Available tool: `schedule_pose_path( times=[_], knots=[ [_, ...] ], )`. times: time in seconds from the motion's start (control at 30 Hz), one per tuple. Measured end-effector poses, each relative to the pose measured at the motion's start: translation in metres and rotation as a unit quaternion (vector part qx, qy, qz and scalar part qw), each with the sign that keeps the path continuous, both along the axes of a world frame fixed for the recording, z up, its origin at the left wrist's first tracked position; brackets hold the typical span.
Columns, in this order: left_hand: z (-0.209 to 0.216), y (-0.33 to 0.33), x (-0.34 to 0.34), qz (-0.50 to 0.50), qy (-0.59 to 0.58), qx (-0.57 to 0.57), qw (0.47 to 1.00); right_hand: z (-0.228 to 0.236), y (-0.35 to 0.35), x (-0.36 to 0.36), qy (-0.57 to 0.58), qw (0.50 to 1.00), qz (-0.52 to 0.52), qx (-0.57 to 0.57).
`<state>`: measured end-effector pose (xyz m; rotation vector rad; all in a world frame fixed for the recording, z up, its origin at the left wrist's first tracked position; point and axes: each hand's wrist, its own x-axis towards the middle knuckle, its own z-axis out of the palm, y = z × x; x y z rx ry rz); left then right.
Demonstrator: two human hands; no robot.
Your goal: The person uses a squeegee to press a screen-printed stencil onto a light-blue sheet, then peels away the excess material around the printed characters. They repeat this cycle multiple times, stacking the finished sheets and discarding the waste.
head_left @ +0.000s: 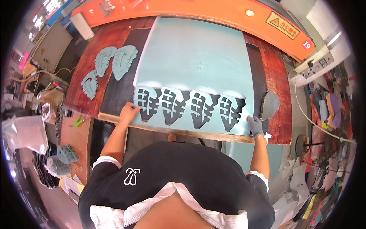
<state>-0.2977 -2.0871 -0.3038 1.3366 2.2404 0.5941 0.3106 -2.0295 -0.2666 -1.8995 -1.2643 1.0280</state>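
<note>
The head view shows a pale green sheet (194, 57) lying flat on a black board (259, 72) across a red table (284, 87), with an orange machine beam (213, 11) along the far side. A row of four cut-out openings (173, 105) runs along the sheet's near edge, dark showing through their slotted shapes, so that row looks done. The wide far part has no openings, so most of the sheet appears left to cut. Three groups of slotted green pieces (125, 61) lie at the far left, apart from the sheet, seemingly cut already.

The bare left hand (130, 113) touches the sheet's left edge near its corner; the right hand (256, 125), in a gray glove, is at the near right corner. I cannot tell whether either is clamped on the sheet. A dark gray rounded piece (269, 105) lies to the right.
</note>
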Motion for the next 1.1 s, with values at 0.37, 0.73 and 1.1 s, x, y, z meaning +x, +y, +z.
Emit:
schedule_pose_path(
  times=[0.37, 0.73, 1.1],
  knots=[
    [0.039, -0.019, 0.026, 0.103, -0.508, -0.018, 0.855, 0.047, 0.003, 0.007, 0.205, 0.978, 0.002, 0.026],
    [-0.037, -0.121, -0.001, -0.041, -0.249, 0.009, 0.967, -0.029, -0.127, -0.01, -0.204, 0.976, -0.037, 0.074],
    [-0.056, -0.088, -0.014, -0.185, -0.002, -0.101, 0.977, 0.026, -0.122, -0.053, -0.46, 0.876, -0.129, 0.064]
  ],
)
